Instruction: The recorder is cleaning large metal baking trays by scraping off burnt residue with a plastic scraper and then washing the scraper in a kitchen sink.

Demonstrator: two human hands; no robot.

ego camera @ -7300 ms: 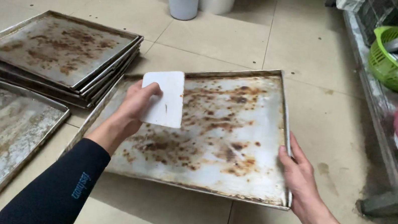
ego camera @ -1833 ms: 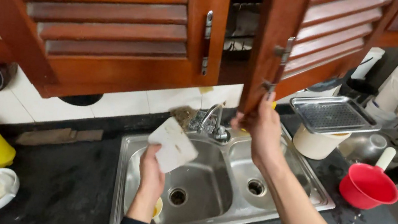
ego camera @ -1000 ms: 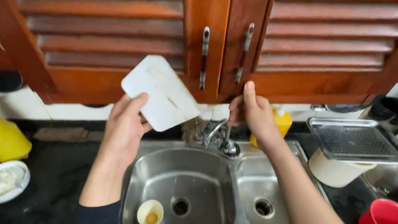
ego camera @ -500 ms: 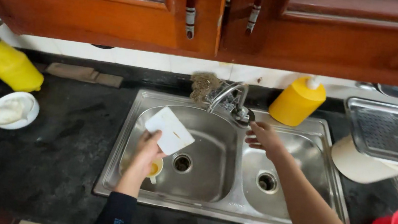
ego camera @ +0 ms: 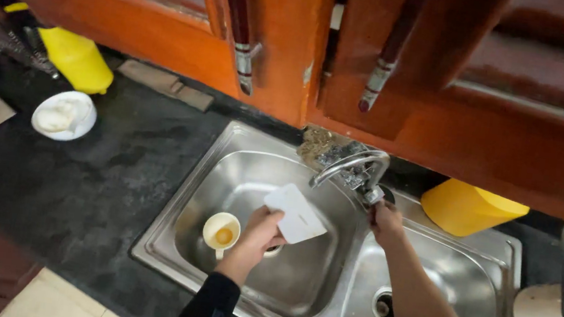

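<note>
A: Quick pass. Left hand (ego camera: 260,229) is closed around the near edge of the white plastic scraper (ego camera: 295,214), fingers curled under, thumb on top. The scraper sits over the left basin of the steel sink (ego camera: 180,200), just under the faucet spout (ego camera: 351,168).

B: And half a second back?

A: Scraper was already over the left basin, so little change there. The right hand (ego camera: 386,221) moved: it hovered open above the divider then, now it's up at the faucet base, fingers wrapped on the handle. How tight, can't tell.

B: Water running?

A: No stream that I can see. My read is the scraper is lined up for a rinse and the tap is about to be turned.

B: Anything else in the basin?

A: Small cream cup (ego camera: 221,231) with something yellow inside, just left of the left hand. Yellow bottle (ego camera: 471,209) stands far right behind the sink. White bowl (ego camera: 64,114) on the dark counter, well left.
</note>
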